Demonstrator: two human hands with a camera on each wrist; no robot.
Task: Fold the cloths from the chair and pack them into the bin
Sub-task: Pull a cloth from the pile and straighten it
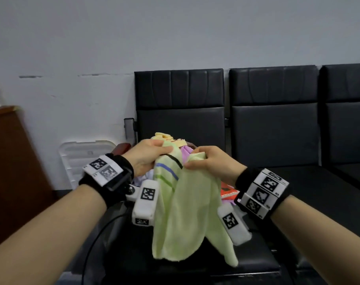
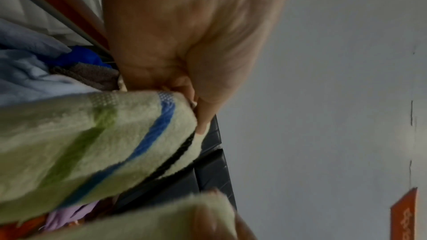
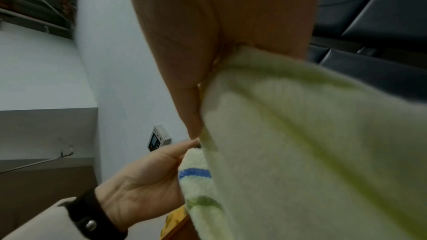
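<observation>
A pale green cloth [image 1: 187, 212] with blue, green and black stripes hangs from both my hands above the black chair seat [image 1: 257, 254]. My left hand [image 1: 148, 156] grips its striped top corner [image 2: 129, 134]. My right hand [image 1: 205, 161] pinches the other top edge [image 3: 289, 134] close beside it. The left hand [image 3: 143, 183] also shows in the right wrist view, holding the striped end. Behind the held cloth lies a pile of other cloths [image 1: 175, 140], yellow, purple and orange. A white bin [image 1: 80, 157] stands left of the chair by the wall.
A row of black padded chairs [image 1: 277, 120] runs to the right along the grey wall. A brown wooden cabinet [image 1: 12, 171] stands at the left. A black cable [image 1: 97, 233] loops under my left wrist. Light blue, dark blue and grey cloths [image 2: 34, 72] show in the left wrist view.
</observation>
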